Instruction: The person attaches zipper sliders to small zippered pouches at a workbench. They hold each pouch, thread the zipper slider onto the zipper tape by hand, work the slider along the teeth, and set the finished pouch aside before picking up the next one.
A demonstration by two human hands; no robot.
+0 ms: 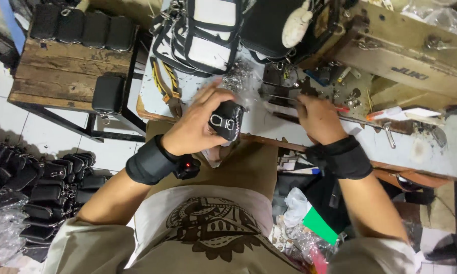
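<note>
the small black pouch [227,120] was boxy and stitched, with a silver metal ring and clasp showing on its near face. my left hand [198,124] had its grip wrapped around it, fingers curled over the top and thumb against the side, holding it just above the near edge of the surface [421,147]. my right hand [317,117] rested on the surface just right of the pouch, its grip pinched on a thin metal tool [284,98] that pointed left toward a heap of small silver rings [237,78]. black wrist straps sat on both my arms. more black pouches [81,28] lay on a wooden bench [61,71] at far left.
</note>
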